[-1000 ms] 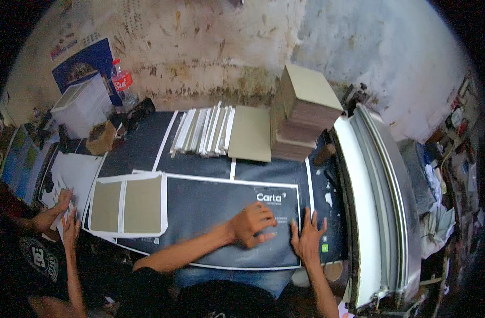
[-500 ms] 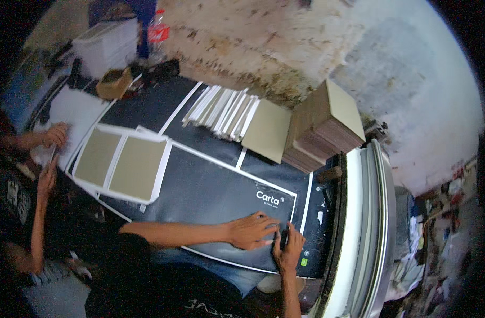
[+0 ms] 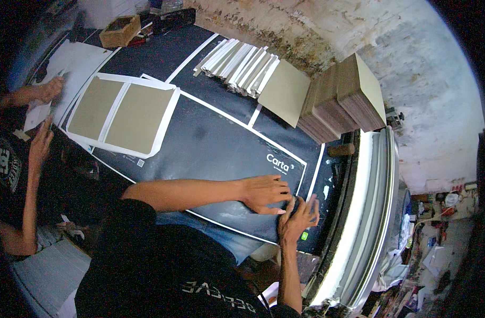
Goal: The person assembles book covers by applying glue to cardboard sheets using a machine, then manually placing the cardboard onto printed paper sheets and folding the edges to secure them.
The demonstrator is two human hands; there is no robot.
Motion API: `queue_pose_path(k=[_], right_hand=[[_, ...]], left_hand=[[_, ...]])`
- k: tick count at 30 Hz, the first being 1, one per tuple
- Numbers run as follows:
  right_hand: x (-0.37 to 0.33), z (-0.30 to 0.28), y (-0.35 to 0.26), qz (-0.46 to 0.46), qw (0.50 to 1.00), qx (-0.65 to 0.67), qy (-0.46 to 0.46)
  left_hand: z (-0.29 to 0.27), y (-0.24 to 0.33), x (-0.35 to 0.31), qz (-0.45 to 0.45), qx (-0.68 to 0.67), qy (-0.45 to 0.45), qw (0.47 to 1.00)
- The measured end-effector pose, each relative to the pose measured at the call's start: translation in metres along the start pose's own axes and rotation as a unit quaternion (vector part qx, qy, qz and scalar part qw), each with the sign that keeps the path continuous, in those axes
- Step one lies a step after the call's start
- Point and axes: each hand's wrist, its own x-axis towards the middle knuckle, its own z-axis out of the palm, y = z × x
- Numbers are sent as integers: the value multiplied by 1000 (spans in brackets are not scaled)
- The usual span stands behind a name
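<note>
My left hand (image 3: 265, 194) lies palm down on the black mat-covered table (image 3: 216, 143), fingers reaching right and a little apart, with nothing visible in it. Right beside its fingertips is my right hand (image 3: 299, 218), fingers spread and slightly bent over the mat's right part, also with nothing visible in it. The spot under the two palms is hidden. Left of my hands, a white sheet (image 3: 172, 108) carries two grey-brown cardboard panels (image 3: 137, 117) side by side, a narrow gap between them.
Behind the mat's middle lies a row of paper and board strips (image 3: 237, 66). A single board (image 3: 286, 93) leans by tall stacks of boards (image 3: 353, 100). Rolled sheets (image 3: 367, 212) border the right side. At far left, another person's hands (image 3: 51, 90) handle white paper.
The view has tilted, so the table sits higher in the picture. My hands stay close together at the mat's right end, the right hand's fingers now spread wider. The other person's hands still work at left.
</note>
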Motion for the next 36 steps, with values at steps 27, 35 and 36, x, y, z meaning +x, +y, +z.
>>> queue_pose_path(k=[27,35,36], right_hand=[[3,17,5,-21,998,42,50],[0,24,16,100,976,114,-157],[4,21,7,62,995,47,-67]], left_hand=[[-8,24,-14,65,0,121,991],[14,44,-17,-39,-77,-5,996],[19,43,-23,-40,-69,35,996]])
